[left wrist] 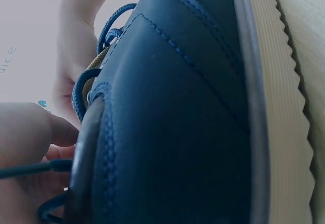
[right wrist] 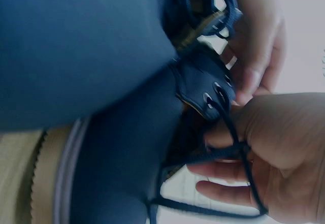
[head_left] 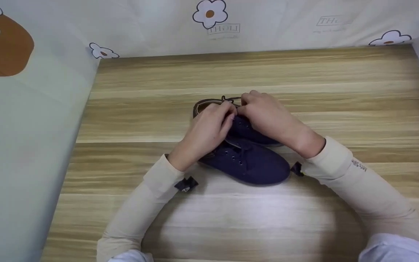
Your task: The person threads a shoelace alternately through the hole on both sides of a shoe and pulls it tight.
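Two navy lace-up shoes lie side by side, toes pointing right. Over the far shoe (head_left: 244,129), both hands meet at the lacing. My left hand (head_left: 207,125) has its fingers bent at the eyelets near the opening and seems to pinch the shoelace there; its fingertips are partly hidden. From the right, my right hand (head_left: 267,114) curls its thumb and fingers at the same lacing, apparently on the lace. A dark shoelace (right wrist: 208,211) hangs in a loose loop across the right hand in the right wrist view. The near shoe (head_left: 264,165) sits below the hands, untouched by the fingertips.
The shoes rest on a wood-grain surface (head_left: 122,167). A pale sheet with printed flowers (head_left: 151,32) stands along the back and left side. Small black pieces (head_left: 186,184) are attached under both cream sleeves.
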Demonstrator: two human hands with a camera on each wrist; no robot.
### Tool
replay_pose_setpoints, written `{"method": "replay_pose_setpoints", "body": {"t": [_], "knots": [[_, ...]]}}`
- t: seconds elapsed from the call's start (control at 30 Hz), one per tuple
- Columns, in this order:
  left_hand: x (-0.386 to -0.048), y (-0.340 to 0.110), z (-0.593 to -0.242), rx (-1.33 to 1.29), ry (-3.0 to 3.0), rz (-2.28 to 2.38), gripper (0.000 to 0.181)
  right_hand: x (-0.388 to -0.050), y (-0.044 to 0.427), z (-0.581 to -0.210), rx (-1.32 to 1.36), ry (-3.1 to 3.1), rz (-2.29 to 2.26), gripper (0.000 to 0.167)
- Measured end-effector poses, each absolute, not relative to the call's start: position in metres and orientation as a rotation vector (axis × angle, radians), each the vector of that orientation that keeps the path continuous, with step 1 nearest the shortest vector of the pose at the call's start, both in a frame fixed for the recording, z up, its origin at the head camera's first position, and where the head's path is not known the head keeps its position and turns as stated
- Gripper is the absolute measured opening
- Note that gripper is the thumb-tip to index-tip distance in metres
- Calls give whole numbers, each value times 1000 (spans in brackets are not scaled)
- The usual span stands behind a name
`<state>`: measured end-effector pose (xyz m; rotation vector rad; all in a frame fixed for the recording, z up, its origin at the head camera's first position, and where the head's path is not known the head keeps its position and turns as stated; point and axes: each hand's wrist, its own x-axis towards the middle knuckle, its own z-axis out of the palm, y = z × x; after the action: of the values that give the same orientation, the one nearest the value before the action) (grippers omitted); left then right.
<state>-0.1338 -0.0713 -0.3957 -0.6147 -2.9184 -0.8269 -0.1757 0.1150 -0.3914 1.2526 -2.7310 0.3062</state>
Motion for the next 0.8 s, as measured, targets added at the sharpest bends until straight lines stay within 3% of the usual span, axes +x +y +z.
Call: {"method": "replay_pose_setpoints", "body": {"t": [0.27,0.6,0.8], "knots": [[-133,-72,-395,-620,-2935,-818,17,-176,109,-399,1222,-2643,165,15],[-133,-75,-395,-583,-2912,-782,19,-170,119,-374,1172,-2406,1072,16],[-132,-77,-398,-586,-2872,-773,31,-151,113,-355,1308,-2355,1727,21]]}}
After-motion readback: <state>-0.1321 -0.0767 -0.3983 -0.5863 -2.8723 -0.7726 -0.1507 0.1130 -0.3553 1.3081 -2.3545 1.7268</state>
